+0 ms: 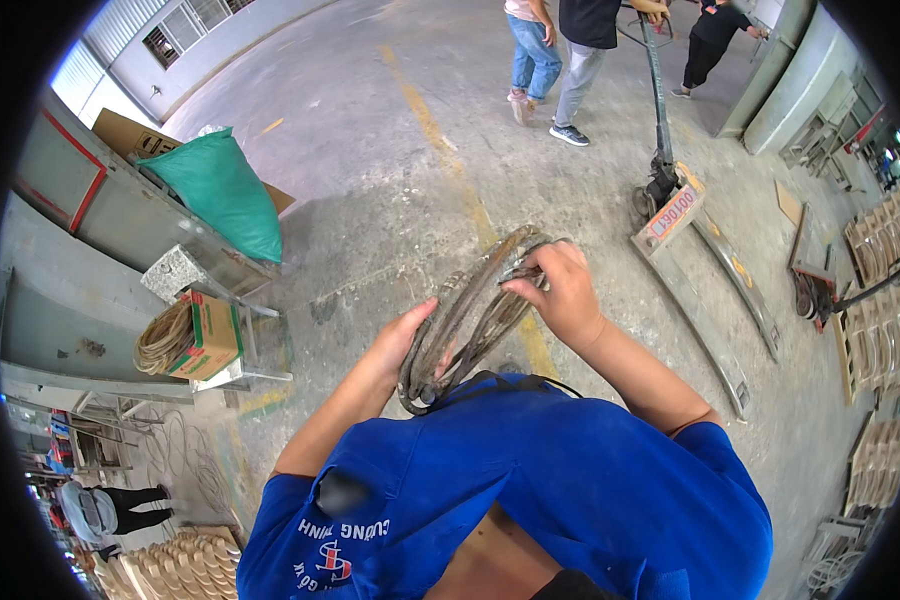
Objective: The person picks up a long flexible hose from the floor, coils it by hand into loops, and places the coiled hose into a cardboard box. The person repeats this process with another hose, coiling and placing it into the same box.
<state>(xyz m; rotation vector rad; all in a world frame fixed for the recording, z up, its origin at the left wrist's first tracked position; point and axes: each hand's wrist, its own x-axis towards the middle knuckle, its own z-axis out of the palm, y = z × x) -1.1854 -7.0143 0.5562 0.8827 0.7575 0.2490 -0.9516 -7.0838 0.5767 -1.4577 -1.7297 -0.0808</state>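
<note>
In front of my chest I hold a coil of dirty brown-grey cable (459,318), its several loops bunched and slanting up to the right. My left hand (402,338) supports its lower left side, thumb outside and the other fingers mostly hidden behind the loops. Near the upper right end, my right hand (562,287) is closed around the strands, thumb and fingers pinched together. A thin dark strand by my blue shirt (530,450) trails to the right below the coil; where it ends I cannot make out.
A pallet jack (682,215) stands at right, forks pointing nearer, with people beyond it. On a left-hand stand, an open carton (213,335) holds another coil (166,338). A green sack (220,195) is behind it. Curved wooden parts (875,345) are stacked at right.
</note>
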